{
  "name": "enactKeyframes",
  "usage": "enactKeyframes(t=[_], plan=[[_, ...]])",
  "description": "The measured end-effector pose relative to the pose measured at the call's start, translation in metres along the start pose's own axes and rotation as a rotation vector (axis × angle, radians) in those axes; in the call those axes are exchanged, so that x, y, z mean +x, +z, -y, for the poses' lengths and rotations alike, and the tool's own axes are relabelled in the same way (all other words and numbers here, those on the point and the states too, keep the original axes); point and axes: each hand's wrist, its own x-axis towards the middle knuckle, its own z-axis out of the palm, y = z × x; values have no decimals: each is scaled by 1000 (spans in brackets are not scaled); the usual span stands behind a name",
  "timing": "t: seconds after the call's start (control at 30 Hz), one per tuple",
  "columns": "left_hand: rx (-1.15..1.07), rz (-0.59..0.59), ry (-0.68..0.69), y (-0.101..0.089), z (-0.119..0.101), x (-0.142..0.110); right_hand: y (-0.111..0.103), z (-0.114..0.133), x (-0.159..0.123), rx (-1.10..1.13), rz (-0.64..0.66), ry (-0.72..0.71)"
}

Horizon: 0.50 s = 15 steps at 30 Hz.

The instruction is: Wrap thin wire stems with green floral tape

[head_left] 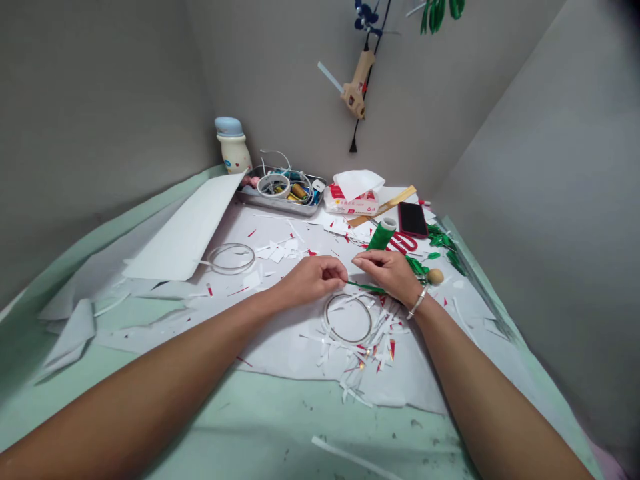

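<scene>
My left hand point(316, 279) is closed in a pinch on one end of a thin green stem point(365, 287). The stem runs right and passes under my right hand point(393, 272), whose fingertips are pressed together just above it. Whatever those fingertips hold is too small to make out. Behind my right hand stands a spool of green thread point(382, 235). Green leaves point(416, 266) and a round wooden ball point(435, 276) lie beside my right wrist. In front of my hands, a thin ring point(349, 319) rests among paper scraps point(383, 340).
At the back are a metal tray point(280, 202) of tapes and spools, a tissue pack point(351, 200), red-handled scissors point(403, 243) and a phone point(413, 219). A white sheet point(185, 230) and clear rings point(231, 259) lie left. A glue gun point(358, 85) hangs on the wall.
</scene>
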Motion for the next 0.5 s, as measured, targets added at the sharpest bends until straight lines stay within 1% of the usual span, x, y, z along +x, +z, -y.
enactKeyframes(t=[0.1,0.17,0.23,0.3,0.37,0.5], plan=[[-134,-35,-39,-3,-1,3,2,-1,-1,11,93,16],[-157,-116,-63,-5,0,5,5,3,-3,-20,184,-8],[-108,-224,-88,-7,2,7,8,11,-6,-58,284,-52],[-9,-311,-106,-8,5,8,11,18,-8,-70,320,-110],[111,-342,-103,-9,7,8,12,23,-9,-89,306,-163],[296,-276,-51,-9,9,6,9,27,-9,-113,170,-207]])
